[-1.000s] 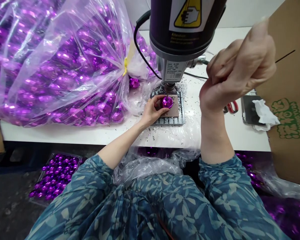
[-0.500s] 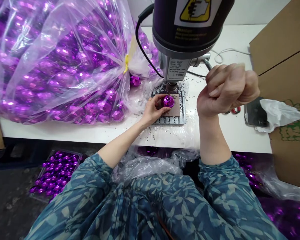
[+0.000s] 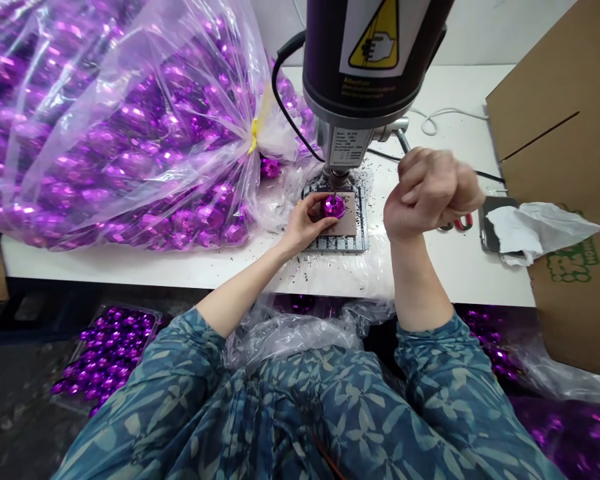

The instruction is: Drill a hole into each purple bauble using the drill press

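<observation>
Under the chuck of a black drill press [image 3: 370, 73], my left hand [image 3: 305, 219] pinches a shiny purple faceted ball [image 3: 333, 207] between thumb and fingers. The ball rests on a brown board [image 3: 347, 227] on the slotted metal base [image 3: 330, 245], with the bit at or just above its top. To the right of the machine, my right hand [image 3: 430, 190] is raised and closed around the end of the metal feed lever [image 3: 401, 137]; its grip hides the lever's end.
A large clear bag of purple balls [image 3: 130, 133], tied with yellow, fills the table's left. One loose ball [image 3: 270, 167] lies beside its knot. At right are a phone [image 3: 489, 230], white tissue [image 3: 517, 230] and a cardboard box [image 3: 570, 160]. Below left sits a tray of balls [image 3: 115, 347].
My right hand has moved left and slightly down. The view has shifted a little. My left hand still holds the ball on the board.
</observation>
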A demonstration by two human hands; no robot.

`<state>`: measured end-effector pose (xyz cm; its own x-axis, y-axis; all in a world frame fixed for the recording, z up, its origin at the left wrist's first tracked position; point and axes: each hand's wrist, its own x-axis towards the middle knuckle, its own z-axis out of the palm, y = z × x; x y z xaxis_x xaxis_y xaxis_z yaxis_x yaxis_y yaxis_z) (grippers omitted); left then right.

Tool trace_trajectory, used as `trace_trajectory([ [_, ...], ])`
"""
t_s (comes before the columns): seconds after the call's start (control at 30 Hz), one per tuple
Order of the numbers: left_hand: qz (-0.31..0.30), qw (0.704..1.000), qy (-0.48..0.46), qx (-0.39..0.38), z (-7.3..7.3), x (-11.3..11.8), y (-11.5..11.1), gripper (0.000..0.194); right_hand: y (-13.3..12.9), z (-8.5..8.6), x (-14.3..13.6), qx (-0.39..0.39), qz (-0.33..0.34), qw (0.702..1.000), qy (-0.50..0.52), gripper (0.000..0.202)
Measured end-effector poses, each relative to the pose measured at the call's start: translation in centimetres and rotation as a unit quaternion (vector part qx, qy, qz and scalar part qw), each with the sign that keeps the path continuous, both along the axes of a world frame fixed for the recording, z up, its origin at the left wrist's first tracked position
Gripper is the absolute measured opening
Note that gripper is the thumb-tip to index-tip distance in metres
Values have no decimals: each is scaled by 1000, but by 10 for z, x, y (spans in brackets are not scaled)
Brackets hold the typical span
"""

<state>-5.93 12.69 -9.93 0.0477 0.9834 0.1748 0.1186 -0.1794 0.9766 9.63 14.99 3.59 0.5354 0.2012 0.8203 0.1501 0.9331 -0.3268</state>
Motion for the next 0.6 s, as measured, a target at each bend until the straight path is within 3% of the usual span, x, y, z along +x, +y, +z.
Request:
trace_trajectory([
  [0.13,42,998,37,2,7,5,-1,55,4,60,-9,-37,92,994,36,47],
  [0.2,77,995,62,12,19,4,-9,51,9,89,-11,-118,139,979,94,49],
  [0.27,63,994,86,9,36,-3,-27,47,12,109,-11,-212,172,955,118,58],
  [0.3,22,994,109,-3,46,-9,-39,45,13,115,-11,-243,192,946,100,59],
  [0.37,-117,973,193,-40,65,-26,-65,46,13,118,-9,-261,196,942,83,58],
  [0.43,-245,922,294,-55,81,-45,-86,52,15,115,-8,-248,186,948,68,53],
  [0.47,-278,903,324,-55,86,-53,-91,53,16,113,-7,-239,179,952,66,52],
  [0.53,-252,910,327,-38,89,-67,-84,48,21,109,-6,-229,167,957,58,50],
  [0.6,-127,946,299,9,84,-76,-55,35,24,108,-6,-227,148,961,63,49],
])
